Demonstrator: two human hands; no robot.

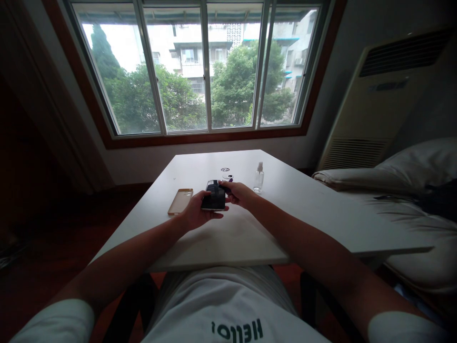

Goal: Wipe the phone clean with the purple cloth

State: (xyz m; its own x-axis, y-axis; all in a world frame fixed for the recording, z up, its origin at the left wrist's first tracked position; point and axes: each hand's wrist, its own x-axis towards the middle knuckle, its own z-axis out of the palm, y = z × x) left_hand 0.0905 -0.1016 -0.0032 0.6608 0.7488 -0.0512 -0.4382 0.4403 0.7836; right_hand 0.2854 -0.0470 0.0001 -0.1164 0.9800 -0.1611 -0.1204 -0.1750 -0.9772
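A dark phone (213,199) rests in my left hand (197,212), its fingers wrapped under and around the sides, above the white table. My right hand (240,193) is closed at the phone's upper right corner, pinching a small dark item whose shape is too small to make out. Left of the phone, a gold-edged phone case (180,202) lies on the table. A clear spray bottle (259,178) stands upright to the right of my right hand. Just beyond the phone are a small round item (227,176) and another flat, round one (224,169).
The white table (271,233) reaches toward a wide window (205,71). On the right stand a pale air-conditioning unit (371,100) and a light padded seat (421,190) with dark cloth on it. A curtain hangs at the left.
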